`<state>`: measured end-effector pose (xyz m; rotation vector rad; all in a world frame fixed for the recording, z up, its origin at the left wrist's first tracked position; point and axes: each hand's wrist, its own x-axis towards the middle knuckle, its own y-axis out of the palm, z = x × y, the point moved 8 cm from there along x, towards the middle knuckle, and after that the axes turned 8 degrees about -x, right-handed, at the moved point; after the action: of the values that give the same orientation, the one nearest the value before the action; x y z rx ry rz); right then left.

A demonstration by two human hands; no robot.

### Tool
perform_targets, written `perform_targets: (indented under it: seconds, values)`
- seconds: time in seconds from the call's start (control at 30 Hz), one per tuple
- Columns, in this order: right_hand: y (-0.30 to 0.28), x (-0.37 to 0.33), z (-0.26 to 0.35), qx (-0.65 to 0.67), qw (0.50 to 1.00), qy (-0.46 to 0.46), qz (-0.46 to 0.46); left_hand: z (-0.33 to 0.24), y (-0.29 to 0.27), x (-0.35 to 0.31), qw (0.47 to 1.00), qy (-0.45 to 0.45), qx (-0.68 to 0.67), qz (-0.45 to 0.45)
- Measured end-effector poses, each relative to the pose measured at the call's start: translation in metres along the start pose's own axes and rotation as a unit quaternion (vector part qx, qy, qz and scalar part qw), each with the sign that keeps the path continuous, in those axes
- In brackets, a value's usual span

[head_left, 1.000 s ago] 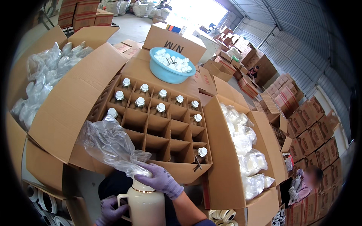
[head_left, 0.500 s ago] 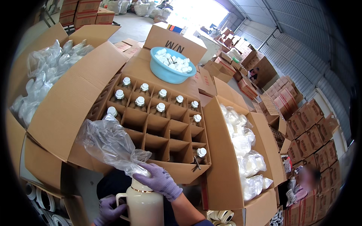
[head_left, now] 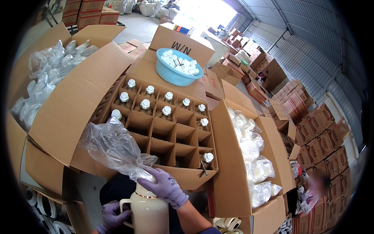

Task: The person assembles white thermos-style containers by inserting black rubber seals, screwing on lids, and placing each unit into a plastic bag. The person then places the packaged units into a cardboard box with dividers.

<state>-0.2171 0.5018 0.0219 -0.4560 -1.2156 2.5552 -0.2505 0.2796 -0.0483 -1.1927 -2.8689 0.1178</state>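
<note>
A cream vacuum jug with a gold band at its neck stands upright close to me at the lower middle. My left hand, in a purple knit glove, is closed at the jug's handle. My right hand, gloved the same way, is wrapped over the jug's pale top. A clear plastic bag is gathered under its fingers and spreads up and left over the carton flap. Beyond my hands, a divided carton holds several glass bottles with white caps; other compartments show no bottle.
A blue basin of small white pieces stands behind the divided carton. An open carton of clear bagged items is at left, another of bagged cream pieces at right. A person sits at far right among stacked cartons.
Both hands keep their places on the jug and bag. The view has shifted very slightly. The person at far right has moved their hands a little.
</note>
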Motion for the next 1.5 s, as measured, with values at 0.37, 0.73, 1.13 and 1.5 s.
perform_targets:
  seconds: [0.37, 0.73, 1.13, 1.5]
  values:
    - [0.0, -0.002, 0.001, -0.014, 1.0, -0.005, -0.018, 0.004, 0.001, -0.001, 1.0, -0.013, -0.018, 0.004]
    - [-0.011, -0.009, 0.015, 0.009, 1.0, -0.012, -0.012, 0.001, -0.023, -0.002, 0.995, -0.008, -0.058, -0.077]
    - [-0.027, -0.047, 0.016, -0.054, 0.976, -0.141, -0.157, -0.022, 0.019, 0.133, 0.978, -0.019, -0.201, 0.05]
    - [0.007, -0.032, -0.053, 0.318, 0.947, -0.02, -0.024, -0.001, -0.061, 0.119, 0.915, 0.096, -0.293, -0.262]
